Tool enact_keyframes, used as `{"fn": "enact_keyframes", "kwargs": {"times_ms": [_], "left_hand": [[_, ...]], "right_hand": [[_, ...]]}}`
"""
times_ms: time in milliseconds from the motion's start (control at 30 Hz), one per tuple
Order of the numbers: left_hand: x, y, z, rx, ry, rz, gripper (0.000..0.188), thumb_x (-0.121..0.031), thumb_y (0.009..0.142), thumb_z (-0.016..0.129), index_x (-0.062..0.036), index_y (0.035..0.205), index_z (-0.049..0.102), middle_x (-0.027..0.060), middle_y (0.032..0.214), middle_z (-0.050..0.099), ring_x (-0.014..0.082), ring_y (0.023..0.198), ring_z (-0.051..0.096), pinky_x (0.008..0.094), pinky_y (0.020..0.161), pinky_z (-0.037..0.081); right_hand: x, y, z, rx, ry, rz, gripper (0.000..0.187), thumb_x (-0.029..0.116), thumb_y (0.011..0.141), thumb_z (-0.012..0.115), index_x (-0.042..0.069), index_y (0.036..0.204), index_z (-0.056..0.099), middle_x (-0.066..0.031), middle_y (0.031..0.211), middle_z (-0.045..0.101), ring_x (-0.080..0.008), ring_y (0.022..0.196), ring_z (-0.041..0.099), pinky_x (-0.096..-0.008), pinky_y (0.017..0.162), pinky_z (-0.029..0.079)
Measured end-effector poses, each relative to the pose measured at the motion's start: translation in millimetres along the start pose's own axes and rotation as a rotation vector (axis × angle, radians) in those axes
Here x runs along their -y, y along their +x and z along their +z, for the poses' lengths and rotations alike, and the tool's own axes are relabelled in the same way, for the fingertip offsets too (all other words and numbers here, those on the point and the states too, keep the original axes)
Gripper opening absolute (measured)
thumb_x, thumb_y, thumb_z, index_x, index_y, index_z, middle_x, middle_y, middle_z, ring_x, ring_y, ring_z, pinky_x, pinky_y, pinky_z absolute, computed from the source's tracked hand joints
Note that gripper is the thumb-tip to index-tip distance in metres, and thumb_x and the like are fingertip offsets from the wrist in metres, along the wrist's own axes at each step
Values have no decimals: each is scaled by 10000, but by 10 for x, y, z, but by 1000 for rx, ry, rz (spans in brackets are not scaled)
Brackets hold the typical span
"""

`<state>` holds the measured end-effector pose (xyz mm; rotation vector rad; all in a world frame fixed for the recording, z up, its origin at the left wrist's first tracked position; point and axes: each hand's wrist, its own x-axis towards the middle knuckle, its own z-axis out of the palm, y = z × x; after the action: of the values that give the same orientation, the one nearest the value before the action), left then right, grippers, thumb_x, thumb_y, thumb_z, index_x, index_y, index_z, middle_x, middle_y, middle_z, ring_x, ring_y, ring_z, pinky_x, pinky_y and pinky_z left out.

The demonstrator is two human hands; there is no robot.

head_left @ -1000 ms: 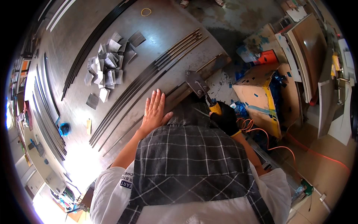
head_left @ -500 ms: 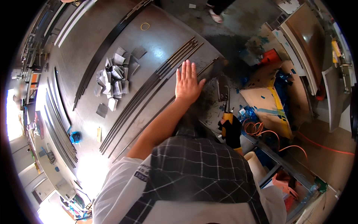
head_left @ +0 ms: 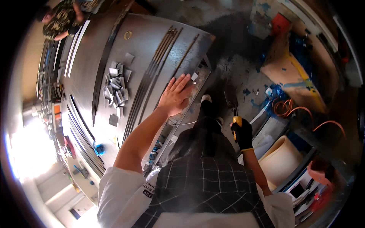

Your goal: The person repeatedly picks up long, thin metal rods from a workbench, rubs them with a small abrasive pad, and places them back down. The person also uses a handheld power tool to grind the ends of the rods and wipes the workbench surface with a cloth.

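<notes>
Bare and spread, the left hand [head_left: 176, 95] lies palm down at the right-hand edge of a metal table, fingertips by a single thin rod [head_left: 186, 55]; whether it presses on either cannot be told. Black-gloved, the right hand [head_left: 243, 133] is closed around the yellow handle of a hand tool [head_left: 236, 126], whose dark, flat head points away from the body, over the floor and well apart from the table.

Left of the single rod, a bundle of thin dark rods [head_left: 142, 89] runs lengthwise along the grey metal table [head_left: 150, 26]. Farther left come a heap of small silvery metal pieces [head_left: 115, 86], a yellow ring [head_left: 128, 35] and long dark bars [head_left: 99, 87]. White strips [head_left: 77, 45] lie near a co-worker [head_left: 62, 19] in a camouflage top.

To the right, the stained floor [head_left: 239, 70] bears crumpled blue film [head_left: 274, 93], a coiled orange hose [head_left: 283, 108] and an opened cardboard box [head_left: 285, 74]; a cream roll [head_left: 281, 155] stands closer in.

A second ago the tool's head was over the table's edge; now it is clear of it. Since the half-second-earlier view, the left hand has drawn back from the rods' far ends, and the co-worker's upper body has come into sight.
</notes>
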<state>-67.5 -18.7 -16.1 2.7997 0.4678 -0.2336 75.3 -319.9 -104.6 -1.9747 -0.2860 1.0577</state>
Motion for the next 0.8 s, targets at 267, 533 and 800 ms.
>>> {"fn": "enact_keyframes", "kwargs": {"times_ms": [267,533,800], "left_hand": [[-2,135,186,-147,90,1,444,25,754,564,-134,1149,690,158,1486,391,342,1394,346,510,1127,265],[126,33,286,-192,99,-3,339,40,738,619,-109,1012,751,257,1439,426,412,1347,405,511,1124,252],[184,-73,236,-80,12,-4,356,-17,704,767,-221,995,749,169,1538,311,385,1424,283,488,1154,226]], "right_hand": [[-735,714,931,92,-376,-41,438,458,776,661,71,980,679,-161,950,691,-326,928,655,-419,824,505],[-612,1719,2391,501,-323,-66,380,406,710,664,74,893,686,-149,875,693,-338,841,671,-443,751,528],[-35,2099,4411,577,-311,-306,246,298,767,634,104,895,713,-131,841,699,-319,801,679,-458,711,521]]}}
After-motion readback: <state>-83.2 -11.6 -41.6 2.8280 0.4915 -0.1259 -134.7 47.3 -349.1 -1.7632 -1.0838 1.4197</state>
